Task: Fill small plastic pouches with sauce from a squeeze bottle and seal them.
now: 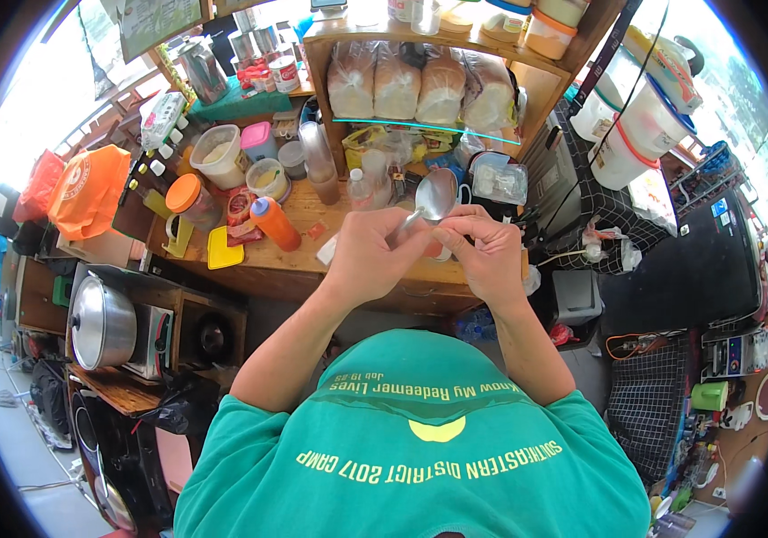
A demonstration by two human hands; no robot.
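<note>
In front of me, over the wooden counter (384,276), my left hand (368,257) is closed around the handle of a shiny metal spoon (438,194). The spoon's bowl points away from me, above the hand. My right hand (489,257) is close beside it, thumb and fingers pinched together near the spoon's neck; what lies between them is too small to make out. Partly hidden below and between the hands is a small pale and reddish object (438,250). A clear plastic bottle (360,190) stands just beyond my left hand.
On the counter to the left are an orange squeeze bottle (274,224), an orange-lidded jar (192,201), a yellow lid (224,248) and a white tub (219,156). Bagged bread loaves (442,85) fill a shelf behind. A large metal pot (103,323) stands at lower left.
</note>
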